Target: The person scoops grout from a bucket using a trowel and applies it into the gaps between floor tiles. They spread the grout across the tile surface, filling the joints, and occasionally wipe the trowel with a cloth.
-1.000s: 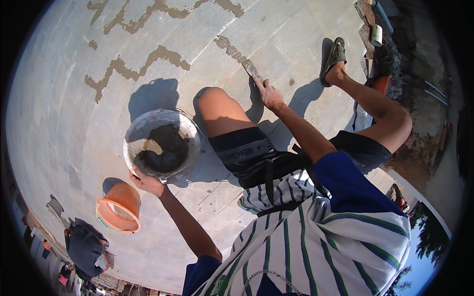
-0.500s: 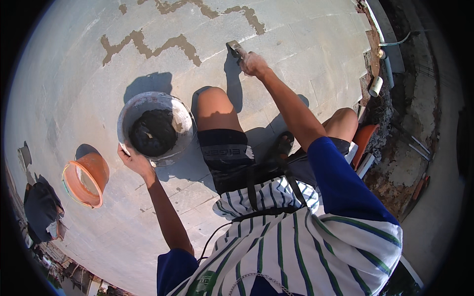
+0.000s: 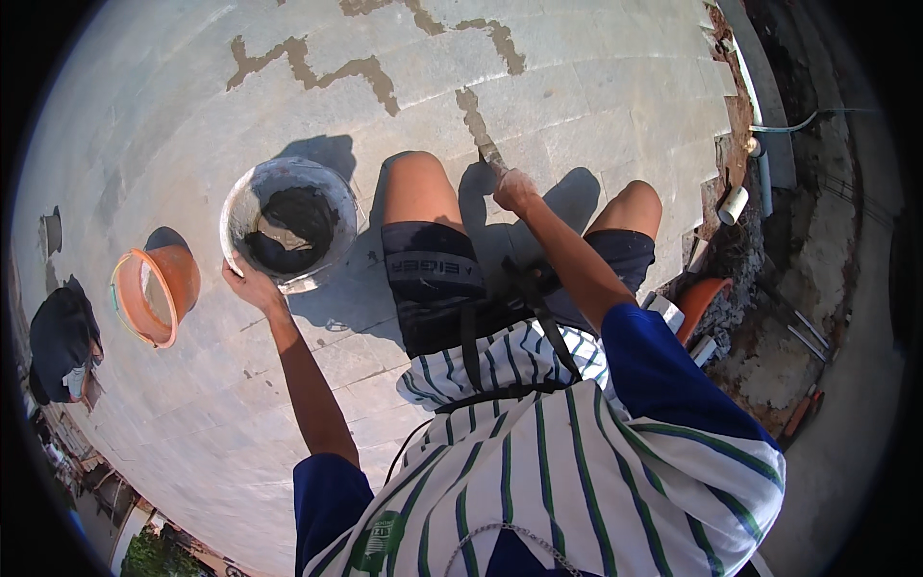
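My right hand (image 3: 516, 191) is closed around the handle of a putty knife (image 3: 492, 155), whose blade rests on the pale paving. A short wet strip of grey mortar (image 3: 471, 112) runs over a joint, away from the blade. My left hand (image 3: 256, 287) grips the near left side of a whitish, mortar-smeared bucket (image 3: 348, 219), which stands on the paving left of my knee. Inside it lies dark wet mortar (image 3: 310, 213), heaped toward the far right side, with part of the bottom showing. The fingertips of my left hand are partly hidden.
Further left stands an orange bucket (image 3: 173, 288), its inside pale. Beyond it a dark cloth-like heap (image 3: 63, 337) lies on the paving. Zigzag mortar bands (image 3: 300, 67) cover joints ahead. Right, the paving ends in a ragged edge beside pipes (image 3: 734, 206) and rubble.
My right hand has drawn the putty knife nearer, and a mortar strip now lies along the joint. The bucket appears tipped less toward me; my left hand stays on it.
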`<state>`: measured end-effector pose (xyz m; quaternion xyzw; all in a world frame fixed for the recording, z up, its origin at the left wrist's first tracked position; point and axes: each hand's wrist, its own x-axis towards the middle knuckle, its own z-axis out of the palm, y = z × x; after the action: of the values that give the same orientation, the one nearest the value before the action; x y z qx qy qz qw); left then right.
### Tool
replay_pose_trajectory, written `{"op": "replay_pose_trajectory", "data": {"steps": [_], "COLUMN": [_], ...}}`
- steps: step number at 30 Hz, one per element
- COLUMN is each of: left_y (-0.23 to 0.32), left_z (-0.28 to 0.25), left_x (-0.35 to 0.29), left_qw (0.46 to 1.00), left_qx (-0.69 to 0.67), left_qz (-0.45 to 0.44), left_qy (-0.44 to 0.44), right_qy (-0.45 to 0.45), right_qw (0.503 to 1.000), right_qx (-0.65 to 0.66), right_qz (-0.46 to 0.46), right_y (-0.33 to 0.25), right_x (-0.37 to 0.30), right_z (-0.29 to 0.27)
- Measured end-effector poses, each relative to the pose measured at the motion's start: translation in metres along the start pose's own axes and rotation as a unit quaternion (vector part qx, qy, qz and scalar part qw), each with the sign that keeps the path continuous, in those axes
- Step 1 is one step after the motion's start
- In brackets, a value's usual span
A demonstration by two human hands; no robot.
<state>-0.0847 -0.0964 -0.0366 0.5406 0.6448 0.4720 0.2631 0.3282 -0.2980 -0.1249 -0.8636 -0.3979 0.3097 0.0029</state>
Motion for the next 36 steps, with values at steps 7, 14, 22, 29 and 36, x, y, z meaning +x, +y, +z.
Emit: {"op": "replay_pose_trajectory", "data": {"steps": [7,14,22,29,36], "left_y": [-0.012,0.0,0.01,0.015,0.025], "left_z": [-0.002,0.008,0.022,0.023,0.033], "left_x": [-0.012,-0.012,-0.02,-0.023,-0.026], "left_qw": [0.997,0.996,0.994,0.995,0.997], "left_qx": [-0.069,-0.078,-0.101,-0.089,-0.081], "left_qz": [-0.041,-0.024,-0.017,-0.03,-0.016], "left_qy": [-0.008,-0.024,-0.033,-0.021,-0.009], "right_qy": [0.013,0.071,0.094,0.01,-0.053], "right_qw": [0.998,0.994,0.995,0.999,0.998], "right_qx": [0.006,0.083,0.044,-0.038,-0.04], "right_qz": [-0.061,-0.005,-0.01,-0.019,0.015], "right_y": [0.019,-0.029,-0.034,-0.01,0.016], "right_x": [0.024,0.063,0.094,0.042,0.003], "right_z": [-0.01,-0.042,-0.044,-0.015,-0.013]}}
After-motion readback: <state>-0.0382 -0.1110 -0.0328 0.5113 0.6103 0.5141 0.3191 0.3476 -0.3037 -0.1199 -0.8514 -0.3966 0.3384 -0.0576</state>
